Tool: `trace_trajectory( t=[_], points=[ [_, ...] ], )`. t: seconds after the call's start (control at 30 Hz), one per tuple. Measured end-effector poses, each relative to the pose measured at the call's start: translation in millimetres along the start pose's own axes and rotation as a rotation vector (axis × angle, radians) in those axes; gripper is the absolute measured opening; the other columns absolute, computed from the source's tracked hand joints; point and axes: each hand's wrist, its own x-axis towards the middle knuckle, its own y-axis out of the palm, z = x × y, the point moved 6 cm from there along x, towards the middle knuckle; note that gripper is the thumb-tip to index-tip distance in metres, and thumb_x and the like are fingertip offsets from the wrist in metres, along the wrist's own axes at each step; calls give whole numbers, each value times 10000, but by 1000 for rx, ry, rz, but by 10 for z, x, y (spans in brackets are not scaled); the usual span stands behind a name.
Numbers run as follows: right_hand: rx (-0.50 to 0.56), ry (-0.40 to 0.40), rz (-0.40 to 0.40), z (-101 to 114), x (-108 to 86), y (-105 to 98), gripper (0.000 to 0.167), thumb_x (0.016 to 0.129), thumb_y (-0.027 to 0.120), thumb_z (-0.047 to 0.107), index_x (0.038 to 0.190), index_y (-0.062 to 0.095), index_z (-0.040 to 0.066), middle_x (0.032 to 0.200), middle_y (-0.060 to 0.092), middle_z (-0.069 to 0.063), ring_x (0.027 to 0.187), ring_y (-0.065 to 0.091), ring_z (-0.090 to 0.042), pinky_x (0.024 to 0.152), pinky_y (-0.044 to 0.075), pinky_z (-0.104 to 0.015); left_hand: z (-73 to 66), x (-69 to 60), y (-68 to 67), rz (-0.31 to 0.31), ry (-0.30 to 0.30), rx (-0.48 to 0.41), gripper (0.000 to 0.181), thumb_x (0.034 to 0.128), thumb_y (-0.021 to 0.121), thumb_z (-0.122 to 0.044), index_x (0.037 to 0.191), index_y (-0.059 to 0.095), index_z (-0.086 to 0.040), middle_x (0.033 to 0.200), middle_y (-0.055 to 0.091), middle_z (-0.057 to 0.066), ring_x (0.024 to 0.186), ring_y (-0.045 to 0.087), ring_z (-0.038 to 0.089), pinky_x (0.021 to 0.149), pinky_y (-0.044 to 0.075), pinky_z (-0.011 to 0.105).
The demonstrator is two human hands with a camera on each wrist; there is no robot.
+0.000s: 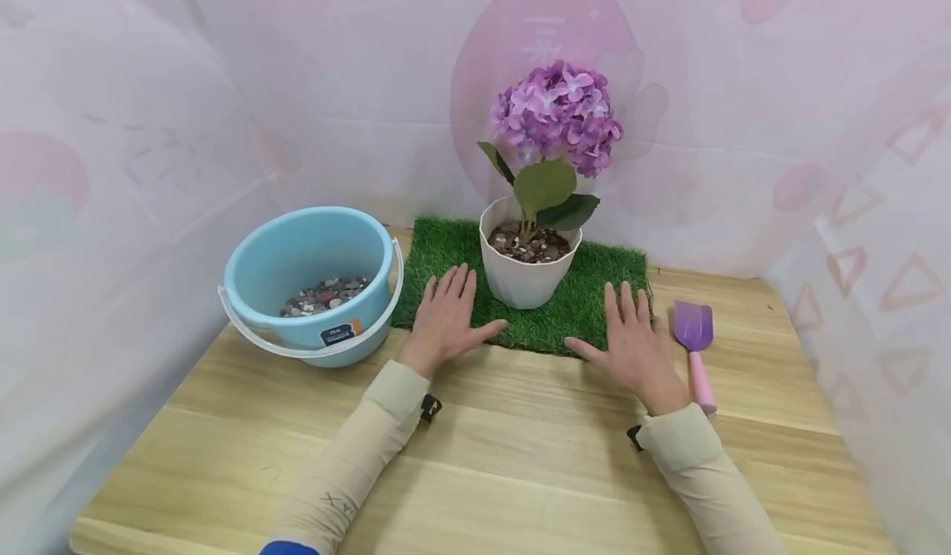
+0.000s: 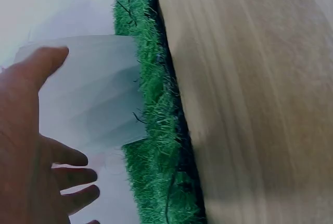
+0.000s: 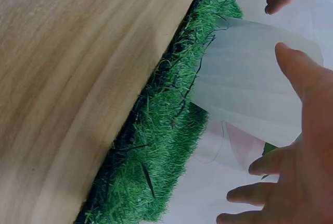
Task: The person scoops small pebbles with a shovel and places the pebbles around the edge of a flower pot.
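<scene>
A white pot (image 1: pixel 523 278) with a purple flower (image 1: pixel 557 113) stands upright on a green grass mat (image 1: pixel 612 270); brown pebbly material fills its top. The left hand (image 1: pixel 446 320), fingers spread, is over the mat's front left part, holding nothing. Fingers apart, the right hand (image 1: pixel 635 353) is at the mat's front right part, also holding nothing. Both wrist views show the pot (image 2: pixel 93 94) (image 3: pixel 250 73) a little way beyond spread fingers. Whether either palm touches the mat cannot be told.
A light blue bucket (image 1: pixel 256 278) with a white handle, left of the mat, contains small stones (image 1: pixel 323 297). Right of the right hand lies a purple shovel (image 1: pixel 693 325) with a pink handle. Printed cloth (image 1: pixel 334 84) hangs behind and beside the wooden table (image 1: pixel 520 456).
</scene>
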Motion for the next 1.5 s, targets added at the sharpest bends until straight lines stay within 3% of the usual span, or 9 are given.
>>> trace_trajectory(
  t=[0.17,0.27,0.4,0.53,0.77,0.9,1.2,1.37,1.5],
  points=[
    [39,-42,-79,37,19,-114,988,1012,569,636,1646,247,-50,1675,299,-328,1504,352,-556,1216,381,-720,-64,5,-102,-74,43,34,831,1045,514,-603,1586,410,19,1587,486,211,1489,452,376,1306,365,516],
    [66,-59,-162,50,9,-210,789,1030,632,491,1537,451,-86,1521,504,-338,1374,514,-535,1128,505,-673,-109,-28,-177,-86,60,27,699,1064,559,-453,1543,459,47,1532,529,226,1442,500,387,1271,424,496],
    [73,-84,-285,73,-40,-365,621,1013,685,403,1377,616,-96,1320,653,-321,1215,634,-501,1008,596,-630,-168,-116,-325,-86,78,-9,638,1051,599,-358,1519,483,60,1514,545,234,1421,523,386,1247,461,482],
    [95,-96,-349,93,-107,-522,559,990,724,371,1285,672,-100,1239,699,-314,1130,682,-494,960,615,-629,-212,-227,-533,-94,101,-45,634,1051,598,-354,1526,483,49,1531,539,229,1439,519,380,1227,485,493],
    [193,-53,-317,55,-225,-723,584,1012,695,365,1337,629,-116,1310,656,-348,1219,622,-542,1053,540,-691,-248,-436,-951,-110,161,-143,661,1059,593,-368,1574,442,18,1582,500,206,1491,471,357,1237,473,514],
    [208,-55,-361,20,-324,-825,551,1001,715,325,1306,643,-128,1265,667,-353,1158,647,-543,1002,560,-691,-233,-579,-1162,-140,191,-194,670,1052,606,-373,1588,433,-10,1591,497,181,1497,468,344,1255,452,517],
    [240,-17,-393,-203,-459,-840,533,997,719,303,1273,652,-147,1113,686,-328,1019,655,-493,933,555,-679,-28,-901,-1615,-234,200,-242,684,1034,639,-336,1591,417,-6,1597,491,200,1500,456,386,1274,407,566],
    [271,51,-352,-409,-502,-796,560,1011,687,329,1304,639,-146,1180,668,-372,1027,659,-523,852,602,-675,193,-1084,-1839,-319,182,-240,650,1013,669,-260,1568,453,-1,1572,514,217,1462,490,413,1213,448,617],
    [248,97,-342,-581,-542,-780,570,1005,688,330,1283,640,-165,1117,670,-391,929,667,-507,695,633,-612,423,-1208,-1966,-362,141,-269,639,1006,674,-209,1562,452,13,1565,516,227,1443,502,438,1172,461,648]
  ],
)
